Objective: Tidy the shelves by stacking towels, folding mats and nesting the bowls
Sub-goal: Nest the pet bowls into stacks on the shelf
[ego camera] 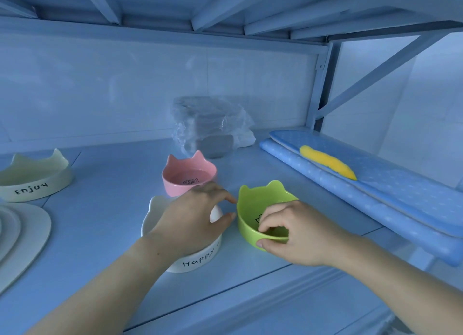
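While the right hand [290, 230] pinches the near rim of the green bowl [250, 209], thumb outside and fingers inside, the left hand [193, 217] lies with loose, spread fingers over the white "Happy" bowl [198, 259] just beside it, mid-shelf [112, 197]. Behind them, a pink bowl [175, 179] shows a fishbone drawing inside.

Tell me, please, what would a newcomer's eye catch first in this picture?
The bright green bowl with cat ears, at the middle of the shelf, stands out first; the right hand pinches its near rim. Just to its left, the left hand lies over the white bowl marked "Happy", with the pink bowl behind. On the right lies a folded blue dotted mat with a yellow patch.
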Tool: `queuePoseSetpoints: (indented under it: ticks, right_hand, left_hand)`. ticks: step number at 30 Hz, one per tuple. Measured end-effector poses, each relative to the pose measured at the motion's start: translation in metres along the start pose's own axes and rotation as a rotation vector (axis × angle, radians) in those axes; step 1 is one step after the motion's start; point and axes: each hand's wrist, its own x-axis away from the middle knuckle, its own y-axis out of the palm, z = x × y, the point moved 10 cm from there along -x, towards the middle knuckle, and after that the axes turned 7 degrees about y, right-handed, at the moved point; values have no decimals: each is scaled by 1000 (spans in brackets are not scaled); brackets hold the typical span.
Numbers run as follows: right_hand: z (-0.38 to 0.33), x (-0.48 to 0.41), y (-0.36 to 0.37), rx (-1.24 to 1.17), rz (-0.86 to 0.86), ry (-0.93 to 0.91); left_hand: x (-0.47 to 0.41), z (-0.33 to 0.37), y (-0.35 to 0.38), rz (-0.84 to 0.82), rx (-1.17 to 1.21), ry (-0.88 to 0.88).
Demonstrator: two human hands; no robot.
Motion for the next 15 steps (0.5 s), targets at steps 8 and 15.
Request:
queuePoseSetpoints:
  ticks: [8, 15]
  right_hand:
    - [17, -35, 2, 119, 61, 17]
    - [46, -84, -6, 119, 126, 73]
  left_hand:
    - [5, -14, -10, 48, -89, -106]
    - [-10, -39, -32, 127, 31, -131]
